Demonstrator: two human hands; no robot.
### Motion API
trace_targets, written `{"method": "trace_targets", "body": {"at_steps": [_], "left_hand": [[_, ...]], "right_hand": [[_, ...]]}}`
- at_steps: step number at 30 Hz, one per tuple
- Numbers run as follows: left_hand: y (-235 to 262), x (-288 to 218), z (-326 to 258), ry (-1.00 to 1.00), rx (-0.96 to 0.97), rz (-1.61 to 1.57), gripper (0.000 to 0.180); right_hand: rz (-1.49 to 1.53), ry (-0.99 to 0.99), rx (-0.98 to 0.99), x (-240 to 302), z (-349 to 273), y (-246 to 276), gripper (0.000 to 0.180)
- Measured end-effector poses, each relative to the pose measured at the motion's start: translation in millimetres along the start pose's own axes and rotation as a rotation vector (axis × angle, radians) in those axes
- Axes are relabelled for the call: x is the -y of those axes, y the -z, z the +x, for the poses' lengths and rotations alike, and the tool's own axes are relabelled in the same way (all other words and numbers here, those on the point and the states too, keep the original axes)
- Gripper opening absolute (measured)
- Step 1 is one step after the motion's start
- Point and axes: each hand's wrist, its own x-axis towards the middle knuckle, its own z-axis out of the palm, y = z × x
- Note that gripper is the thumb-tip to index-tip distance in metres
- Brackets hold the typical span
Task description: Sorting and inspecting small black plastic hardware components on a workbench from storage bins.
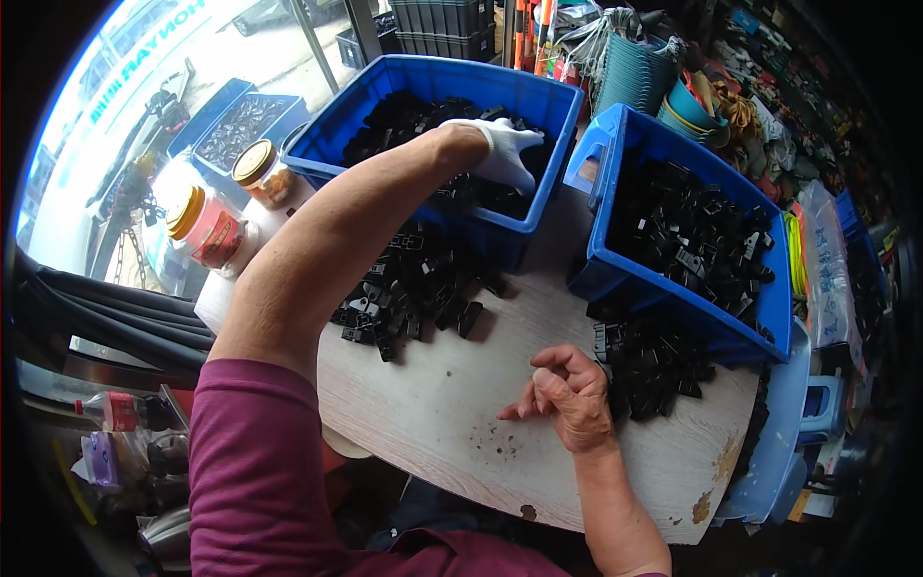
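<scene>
left hand (white-gloved) reaches into blue bin; right hand rests on table.

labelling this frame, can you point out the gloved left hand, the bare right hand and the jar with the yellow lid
gloved left hand (502,149), head view, back of the white glove
bare right hand (569,394), head view, back of the hand
jar with the yellow lid (204,229), head view, its side wall

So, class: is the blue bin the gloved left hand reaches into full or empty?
Partly full. The blue bin holds a heap of black plastic parts below its rim, and the left hand rests on them.
</scene>
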Motion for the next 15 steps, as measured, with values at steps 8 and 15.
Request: {"method": "trace_targets", "body": {"at_steps": [8,15], "left_hand": [[-7,-2,9,0.058,-0.147,0.232,0.074],[-9,6,9,-0.013,-0.165,0.183,0.055]], "right_hand": [[-0.053,0.021,-0.019,1,0,1,0.020],[-0.061,0.020,-0.010,0,0,-1,0.020]]}}
